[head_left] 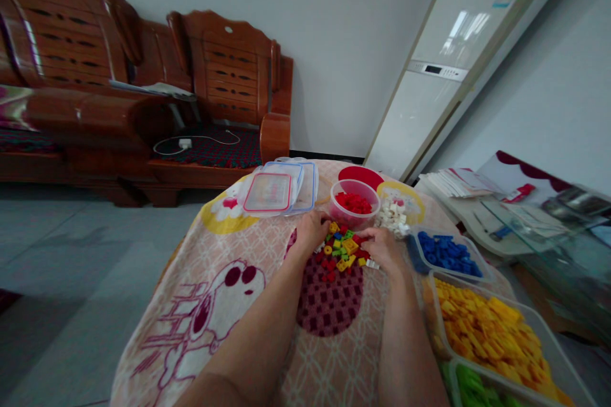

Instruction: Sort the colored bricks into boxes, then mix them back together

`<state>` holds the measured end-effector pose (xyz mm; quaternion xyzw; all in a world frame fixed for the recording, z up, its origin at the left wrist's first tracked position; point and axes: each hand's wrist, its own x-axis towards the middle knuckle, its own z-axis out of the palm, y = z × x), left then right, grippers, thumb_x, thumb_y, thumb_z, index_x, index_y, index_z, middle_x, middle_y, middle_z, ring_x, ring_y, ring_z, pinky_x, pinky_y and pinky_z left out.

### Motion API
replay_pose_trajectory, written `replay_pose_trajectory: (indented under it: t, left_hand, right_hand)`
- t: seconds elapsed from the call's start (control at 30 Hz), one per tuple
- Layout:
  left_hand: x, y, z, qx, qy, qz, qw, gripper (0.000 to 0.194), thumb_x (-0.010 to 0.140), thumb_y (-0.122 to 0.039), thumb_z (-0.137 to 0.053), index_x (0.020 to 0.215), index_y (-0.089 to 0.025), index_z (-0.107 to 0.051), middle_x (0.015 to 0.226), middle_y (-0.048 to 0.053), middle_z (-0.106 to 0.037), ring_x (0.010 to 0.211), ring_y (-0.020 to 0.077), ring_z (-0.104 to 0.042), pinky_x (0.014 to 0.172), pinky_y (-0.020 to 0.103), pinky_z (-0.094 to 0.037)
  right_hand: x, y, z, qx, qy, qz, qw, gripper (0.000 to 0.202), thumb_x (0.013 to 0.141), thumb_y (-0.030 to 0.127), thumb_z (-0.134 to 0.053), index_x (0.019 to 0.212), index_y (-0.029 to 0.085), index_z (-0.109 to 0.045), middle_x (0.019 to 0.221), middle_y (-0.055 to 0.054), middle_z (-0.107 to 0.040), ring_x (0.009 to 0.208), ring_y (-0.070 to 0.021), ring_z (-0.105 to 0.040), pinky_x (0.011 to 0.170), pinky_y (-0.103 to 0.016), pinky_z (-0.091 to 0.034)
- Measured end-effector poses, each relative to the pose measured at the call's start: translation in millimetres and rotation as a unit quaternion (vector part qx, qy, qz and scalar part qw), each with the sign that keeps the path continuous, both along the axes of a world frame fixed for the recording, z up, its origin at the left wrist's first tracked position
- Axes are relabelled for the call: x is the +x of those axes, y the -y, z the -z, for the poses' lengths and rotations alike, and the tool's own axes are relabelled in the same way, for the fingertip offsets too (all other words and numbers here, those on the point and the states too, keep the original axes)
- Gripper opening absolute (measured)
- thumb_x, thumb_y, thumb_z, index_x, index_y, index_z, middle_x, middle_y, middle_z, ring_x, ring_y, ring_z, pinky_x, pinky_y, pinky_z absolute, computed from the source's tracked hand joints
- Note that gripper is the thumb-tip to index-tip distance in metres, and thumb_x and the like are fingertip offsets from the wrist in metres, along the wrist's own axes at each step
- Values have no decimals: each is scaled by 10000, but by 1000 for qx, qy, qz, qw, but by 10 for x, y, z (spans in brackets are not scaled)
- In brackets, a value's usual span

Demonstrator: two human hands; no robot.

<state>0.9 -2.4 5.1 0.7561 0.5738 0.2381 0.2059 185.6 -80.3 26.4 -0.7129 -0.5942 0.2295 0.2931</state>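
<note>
A mixed pile of toy building bricks [340,253] in yellow, red, green, blue and white lies in front of me. My left hand [312,231] is at the pile's left edge with its fingers curled in; what they may hold is hidden. From the right, my right hand [383,248] reaches in, fingers stretched and apart, their tips at the bricks. Just beyond the pile stands a round tub [356,219] with red bricks [353,202] inside. White bricks [392,217] are heaped behind my right hand.
Along the right edge stand boxes of blue bricks [449,255], yellow bricks [491,334] and green bricks [477,389]. Clear lids [270,192] and a red lid [360,177] lie at the back of the cloth-covered table [334,369]. A glass-topped stand [563,235] adjoins the right.
</note>
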Motion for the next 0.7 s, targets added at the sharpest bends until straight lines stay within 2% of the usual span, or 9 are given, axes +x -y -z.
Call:
replay_pose_trajectory:
  t: [0.17,0.33,0.43,0.53,0.6,0.7]
  left_hand:
    - [1,-4,12,1,3,-2,1000,283,852,-266,-537,1027,-241,-758,1017,57,-748,928,190,-671,830,269,-495]
    - [4,-6,20,-2,8,-5,1000,281,847,-267,-534,1014,-251,-760,1005,51,-752,940,196,-674,833,273,-498]
    - [4,-1,7,-7,6,-9,1000,281,847,-273,-536,1017,-252,-759,1014,54,-751,950,199,-673,845,279,-497]
    - [3,3,-6,-13,3,-10,1000,279,850,-280,-540,1023,-255,-757,1033,51,-748,966,195,-670,859,271,-492]
    - [4,2,-8,-13,1,-8,1000,282,851,-275,-537,1026,-255,-757,1034,51,-748,966,194,-670,859,269,-490]
    - [6,-5,-1,-7,0,-2,1000,289,851,-263,-530,1027,-252,-758,1024,54,-749,954,197,-672,852,272,-493]
  right_hand:
    - [6,24,-62,7,-135,20,991,207,648,213,-603,799,176,-739,615,-3,-692,457,-133,-576,456,-235,-447]
    - [-56,48,-218,88,-268,25,959,225,642,294,-702,809,146,-728,557,2,-660,438,-122,-573,445,-234,-471]
    - [-125,16,-254,180,-354,64,915,288,634,314,-745,866,144,-726,648,-22,-698,550,-154,-647,524,-274,-546]
    - [-181,-28,-245,248,-399,90,878,386,641,311,-762,990,152,-714,936,-81,-736,733,-193,-704,680,-360,-603]
    - [-198,-40,-241,258,-396,93,876,409,654,317,-759,1024,152,-707,1069,-112,-715,811,-213,-712,734,-389,-605]
    - [-193,-22,-256,240,-378,87,890,354,671,338,-740,960,135,-712,950,-102,-738,776,-212,-714,708,-365,-603]
